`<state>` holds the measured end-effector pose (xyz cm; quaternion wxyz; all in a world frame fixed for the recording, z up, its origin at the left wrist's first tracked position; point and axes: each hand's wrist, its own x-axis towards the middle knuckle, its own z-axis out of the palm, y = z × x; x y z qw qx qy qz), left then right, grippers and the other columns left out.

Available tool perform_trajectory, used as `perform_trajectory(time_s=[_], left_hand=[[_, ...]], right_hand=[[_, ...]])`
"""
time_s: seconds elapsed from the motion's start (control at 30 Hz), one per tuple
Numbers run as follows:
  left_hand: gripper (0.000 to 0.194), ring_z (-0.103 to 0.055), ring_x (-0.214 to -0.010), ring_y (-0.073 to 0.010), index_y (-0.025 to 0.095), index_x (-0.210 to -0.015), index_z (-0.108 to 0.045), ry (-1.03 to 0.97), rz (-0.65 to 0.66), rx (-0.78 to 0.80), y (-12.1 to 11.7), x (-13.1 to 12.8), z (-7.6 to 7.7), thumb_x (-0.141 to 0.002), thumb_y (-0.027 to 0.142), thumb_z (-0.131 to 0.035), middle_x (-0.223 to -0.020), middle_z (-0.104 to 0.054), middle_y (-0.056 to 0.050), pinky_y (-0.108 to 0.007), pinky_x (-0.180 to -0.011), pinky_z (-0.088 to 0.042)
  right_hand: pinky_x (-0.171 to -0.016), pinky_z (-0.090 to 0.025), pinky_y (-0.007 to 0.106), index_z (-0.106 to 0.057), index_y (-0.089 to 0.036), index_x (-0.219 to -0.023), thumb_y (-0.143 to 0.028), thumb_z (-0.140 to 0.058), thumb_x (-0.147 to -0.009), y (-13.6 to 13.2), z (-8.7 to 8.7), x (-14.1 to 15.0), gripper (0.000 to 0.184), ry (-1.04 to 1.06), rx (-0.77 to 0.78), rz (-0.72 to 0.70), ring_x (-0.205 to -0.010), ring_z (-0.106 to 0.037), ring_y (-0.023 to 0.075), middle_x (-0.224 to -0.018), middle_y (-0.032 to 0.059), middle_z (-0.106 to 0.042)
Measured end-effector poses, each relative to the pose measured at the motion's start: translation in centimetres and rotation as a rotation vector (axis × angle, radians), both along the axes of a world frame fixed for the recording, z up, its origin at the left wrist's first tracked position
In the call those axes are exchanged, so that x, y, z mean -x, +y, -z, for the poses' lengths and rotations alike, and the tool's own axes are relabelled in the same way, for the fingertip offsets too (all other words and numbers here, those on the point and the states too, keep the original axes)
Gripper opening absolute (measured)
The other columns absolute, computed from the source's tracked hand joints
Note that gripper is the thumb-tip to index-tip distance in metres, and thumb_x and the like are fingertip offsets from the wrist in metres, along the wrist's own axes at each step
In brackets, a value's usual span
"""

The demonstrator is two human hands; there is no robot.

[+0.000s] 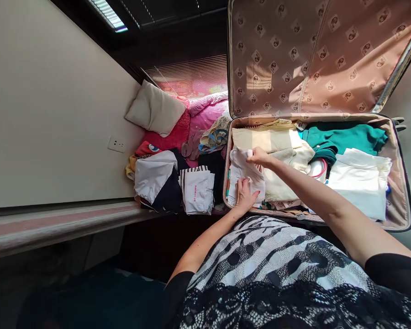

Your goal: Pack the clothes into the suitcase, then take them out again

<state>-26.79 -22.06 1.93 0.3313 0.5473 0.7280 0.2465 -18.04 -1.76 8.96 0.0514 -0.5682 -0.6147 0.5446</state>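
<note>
– What is at left?
– A folded white cloth [197,192], beside the open suitcase [400,192].
– And then?
– The left hand [245,197] lies, fingers spread, on a pale garment [241,167] inside; the right hand [259,156] pinches its upper edge.

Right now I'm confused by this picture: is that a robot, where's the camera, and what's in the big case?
No robot! You see a person's bare right hand and left hand. The camera sits on their head, looking forward and down. The open suitcase holds folded clothes, including a green garment and a white garment. The right hand's fingers grip a pale cloth near its top; the left hand rests spread lower down. A pillow lies farther back.
</note>
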Motion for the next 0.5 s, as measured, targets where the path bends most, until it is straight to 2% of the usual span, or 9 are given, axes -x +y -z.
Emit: perform_trajectory(time_s=[0.1,0.17,0.27,0.3,0.37,0.43,0.5], left_hand=[[0.103,-0.053,-0.153,-0.0467,0.016,-0.153,-0.054,0.001,-0.208,0.023,0.8,-1.1,-0.8,-0.066,0.034,-0.105,-0.156,-0.056,-0.026,-0.061,-0.129,-0.044],[0.114,-0.047,-0.16,-0.0477,0.013,-0.162,-0.047,0.019,-0.311,0.041,2.0,-2.0,-1.7,-0.066,0.036,-0.105,-0.165,-0.051,-0.029,-0.057,-0.132,-0.044],[0.088,-0.052,-0.159,-0.0416,0.012,-0.168,-0.042,0.046,-0.393,0.084,4.2,-1.9,-3.3,-0.091,0.027,-0.083,-0.167,-0.055,-0.026,-0.051,-0.13,-0.048],[0.079,-0.055,-0.157,-0.0395,0.013,-0.17,-0.041,0.039,-0.402,0.089,4.9,-1.3,-3.9,-0.098,0.023,-0.072,-0.166,-0.057,-0.025,-0.051,-0.128,-0.05],[0.073,-0.061,-0.152,-0.0365,0.016,-0.173,-0.037,0.003,-0.386,0.042,6.6,0.6,-5.3,-0.103,0.015,-0.059,-0.163,-0.061,-0.022,-0.053,-0.125,-0.053],[0.078,-0.062,-0.151,-0.0343,0.019,-0.174,-0.036,0.0,-0.327,-0.092,9.0,3.1,-7.0,-0.099,0.009,-0.057,-0.161,-0.064,-0.019,-0.052,-0.127,-0.052],[0.087,-0.054,-0.158,-0.033,0.02,-0.175,-0.036,0.075,-0.234,-0.235,12.2,5.2,-8.9,-0.093,0.004,-0.059,-0.165,-0.061,-0.016,-0.05,-0.134,-0.046]], right_hand=[[-0.054,-0.039,0.022,-0.051,-0.021,-0.072,-0.017,-0.074,-0.071,-1.2,-2.5,1.4,0.023,0.285,0.2,0.083,-0.057,-0.047,0.0101,-0.06,-0.0037,-0.05],[-0.052,-0.041,0.021,-0.051,-0.021,-0.074,-0.014,-0.071,-0.067,-2.0,-4.2,2.6,0.022,0.501,0.289,0.176,-0.056,-0.049,0.0094,-0.061,-0.0039,-0.053],[-0.049,-0.045,0.021,-0.053,-0.022,-0.079,-0.016,-0.072,-0.064,-2.2,-6.6,3.5,0.025,0.695,0.28,0.239,-0.054,-0.052,0.0094,-0.065,-0.0049,-0.057],[-0.048,-0.044,0.021,-0.053,-0.023,-0.08,-0.018,-0.074,-0.064,-1.7,-7.3,3.3,0.027,0.738,0.255,0.252,-0.053,-0.051,0.009,-0.066,-0.0053,-0.058],[-0.046,-0.043,0.021,-0.055,-0.023,-0.083,-0.022,-0.08,-0.064,0.3,-8.7,1.9,0.032,0.813,0.176,0.264,-0.052,-0.05,0.0082,-0.069,-0.0056,-0.059],[-0.046,-0.043,0.021,-0.057,-0.023,-0.088,-0.026,-0.086,-0.066,3.2,-9.9,-0.7,0.037,0.875,0.068,0.269,-0.054,-0.051,0.0085,-0.073,-0.0053,-0.06],[-0.049,-0.047,0.023,-0.058,-0.024,-0.092,-0.031,-0.09,-0.068,6.1,-10.3,-3.9,0.04,0.905,-0.043,0.29,-0.059,-0.054,0.01,-0.077,-0.0046,-0.062]])
